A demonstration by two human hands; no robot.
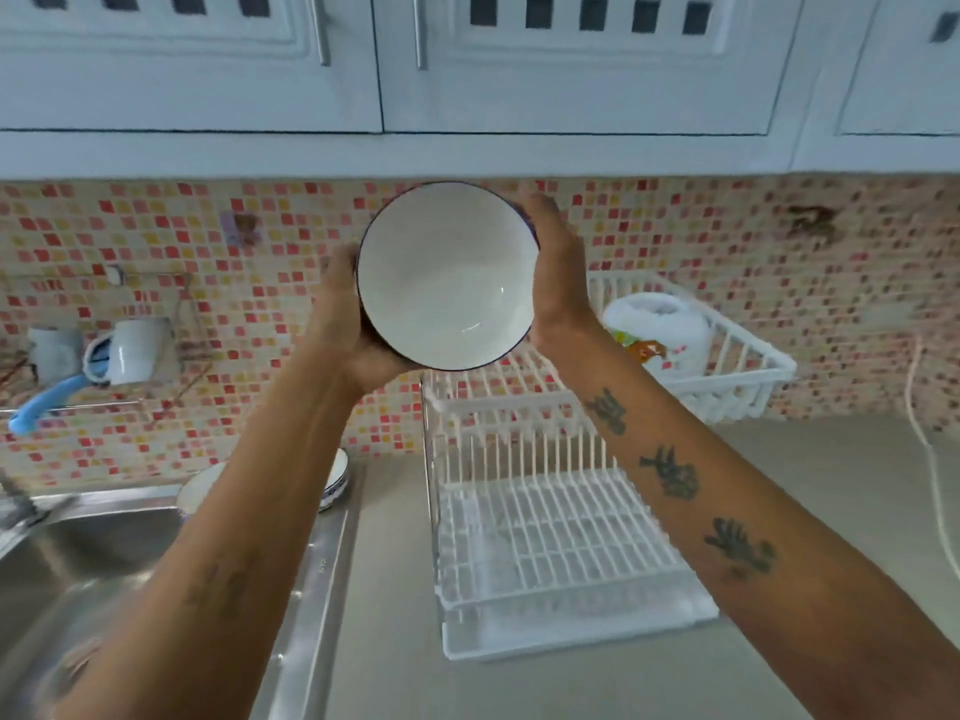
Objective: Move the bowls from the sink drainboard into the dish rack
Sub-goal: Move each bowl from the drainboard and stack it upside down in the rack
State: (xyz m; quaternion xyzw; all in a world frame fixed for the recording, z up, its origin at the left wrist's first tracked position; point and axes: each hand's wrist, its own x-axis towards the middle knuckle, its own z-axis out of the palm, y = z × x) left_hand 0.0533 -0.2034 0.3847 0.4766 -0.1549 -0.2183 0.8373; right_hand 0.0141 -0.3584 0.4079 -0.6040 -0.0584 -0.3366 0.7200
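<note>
Holding: both hands lift one bowl (447, 275) up in front of the tiled wall, above the far end of the dish rack (550, 517)
Dish rack: white wire frame on the grey counter (810, 511), just right of the steel sink (78, 563); its slots hold nothing
Bowl: round, white inside, thin dark rim; tipped so its opening faces the camera
Left hand (343, 309): cups the bowl's left and lower side; fingers wrapped behind it, out of sight, so their spread cannot be told
Right hand (556, 272): pressed flat on the right side; fingers together, curling over the upper rim
Other bowls (335, 478): on the drainboard, partly hidden by the left forearm
</note>
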